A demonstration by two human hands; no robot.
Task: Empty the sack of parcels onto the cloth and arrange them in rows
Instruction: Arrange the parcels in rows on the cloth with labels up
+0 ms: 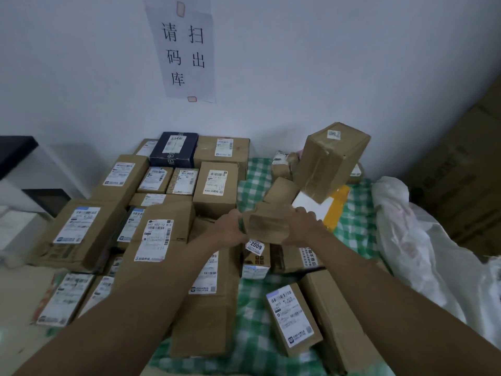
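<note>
Both my hands hold one small brown cardboard box [267,229] above the middle of the green-and-white checked cloth [253,329]. My left hand [230,229] grips its left end and my right hand [303,225] grips its right end. Several labelled parcels lie in rows on the left [215,185], with a dark blue box [174,150] at the back. More loose boxes lie near me on the cloth [292,310]. A large brown box [330,158] stands tilted at the back right. The white sack [423,248] lies crumpled along the right.
A white wall with a paper notice [184,50] closes the back. A white and black bench [24,169] stands at the left. Big cardboard cartons [471,169] are stacked at the far right. A white and yellow flat parcel [325,207] lies behind my hands.
</note>
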